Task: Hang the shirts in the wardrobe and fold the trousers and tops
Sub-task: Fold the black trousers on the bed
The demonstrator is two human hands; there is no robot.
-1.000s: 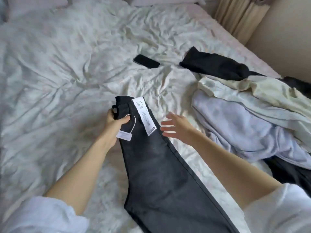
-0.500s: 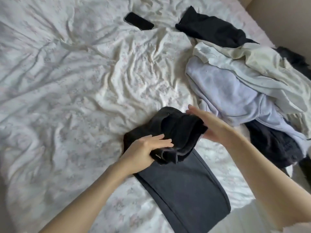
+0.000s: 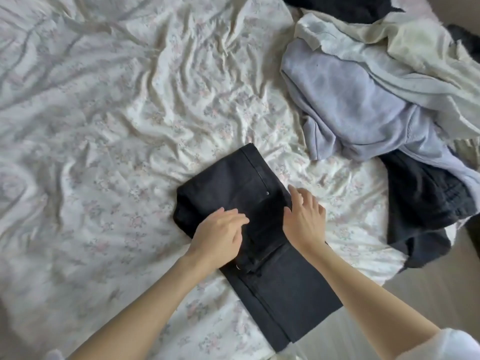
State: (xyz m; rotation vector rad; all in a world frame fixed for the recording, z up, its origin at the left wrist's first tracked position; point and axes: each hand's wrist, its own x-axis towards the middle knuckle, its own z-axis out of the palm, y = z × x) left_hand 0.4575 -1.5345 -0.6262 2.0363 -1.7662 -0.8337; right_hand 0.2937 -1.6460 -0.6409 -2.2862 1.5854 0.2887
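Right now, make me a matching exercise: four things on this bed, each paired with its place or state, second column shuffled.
Things:
1. black trousers
2. lilac top
3. left hand
4. cream garment

States:
A. draped over the pile's far side
B. folded over, lying near the bed's edge
C. crumpled at the pile's front
D. resting flat on dark fabric

Pairs: 1-B, 2-C, 3-D, 4-A

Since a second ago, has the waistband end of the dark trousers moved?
Yes. The dark trousers were stretched toward the bed's middle; the waistband end has been folded back toward the person, beside the lilac top.
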